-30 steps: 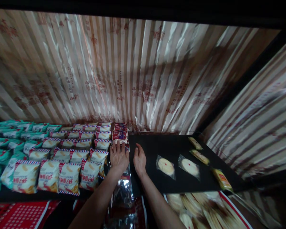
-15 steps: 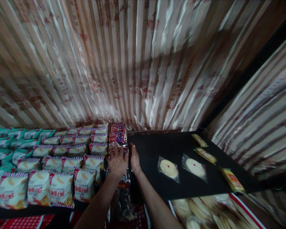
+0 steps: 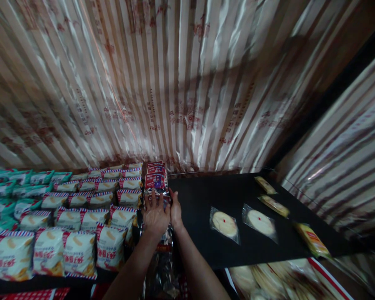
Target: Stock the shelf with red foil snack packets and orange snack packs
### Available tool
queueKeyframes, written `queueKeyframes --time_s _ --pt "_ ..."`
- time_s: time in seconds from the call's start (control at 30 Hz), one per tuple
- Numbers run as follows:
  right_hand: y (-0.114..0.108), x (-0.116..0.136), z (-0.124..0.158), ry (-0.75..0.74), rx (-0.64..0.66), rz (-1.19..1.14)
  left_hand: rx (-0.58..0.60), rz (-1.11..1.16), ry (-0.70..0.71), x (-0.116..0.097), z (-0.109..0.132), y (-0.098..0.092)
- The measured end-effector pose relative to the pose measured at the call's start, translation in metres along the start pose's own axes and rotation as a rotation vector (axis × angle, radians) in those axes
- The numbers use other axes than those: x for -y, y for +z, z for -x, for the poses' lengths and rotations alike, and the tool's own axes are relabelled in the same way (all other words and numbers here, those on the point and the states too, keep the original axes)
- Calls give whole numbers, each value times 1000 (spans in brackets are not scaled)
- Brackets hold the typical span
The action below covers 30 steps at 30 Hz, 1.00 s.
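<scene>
My left hand (image 3: 155, 215) lies flat, fingers spread, on top of a row of red and silver snack packets (image 3: 156, 180) that runs back along the black shelf (image 3: 206, 196). My right hand (image 3: 176, 210) stands on edge against the right side of the same row, fingers straight and together, touching the packets. Neither hand grips anything. The row's near packets (image 3: 163, 266) are shiny and dark below my wrists.
Left of the row lie several rows of white snack bags (image 3: 81, 208), then teal bags (image 3: 6, 183). Right of my hands the shelf holds two clear-wrapped round cakes (image 3: 225, 223) and three yellow bars (image 3: 312, 241). Striped foil paper (image 3: 175, 83) covers the back wall. A tray of round crackers (image 3: 268, 279) sits below.
Both hands slid forward along the packet row. My right hand moved left from the bare shelf and now presses against the row's side.
</scene>
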State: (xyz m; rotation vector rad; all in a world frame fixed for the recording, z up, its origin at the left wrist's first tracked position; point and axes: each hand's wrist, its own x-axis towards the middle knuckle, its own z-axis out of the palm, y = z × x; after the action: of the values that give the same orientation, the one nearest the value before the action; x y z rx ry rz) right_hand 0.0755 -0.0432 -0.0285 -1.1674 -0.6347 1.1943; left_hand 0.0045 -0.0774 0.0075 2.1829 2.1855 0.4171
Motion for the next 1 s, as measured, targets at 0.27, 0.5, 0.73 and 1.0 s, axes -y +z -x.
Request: queueKeyframes --time_s 0.27,0.5,0.73,1.0 --pt "3 2 0 14 31 -24 20 -7 3 -1 -1 -5" --pt "4 -2 -2 10 58 -63 15 -24 2 0 -2 -7" --pt "9 -2 -1 21 52 -50 43 -60 -8 3 -3 -10" --pt "15 -1 0 71 31 -176 75 -81 -29 5 -4 -9"
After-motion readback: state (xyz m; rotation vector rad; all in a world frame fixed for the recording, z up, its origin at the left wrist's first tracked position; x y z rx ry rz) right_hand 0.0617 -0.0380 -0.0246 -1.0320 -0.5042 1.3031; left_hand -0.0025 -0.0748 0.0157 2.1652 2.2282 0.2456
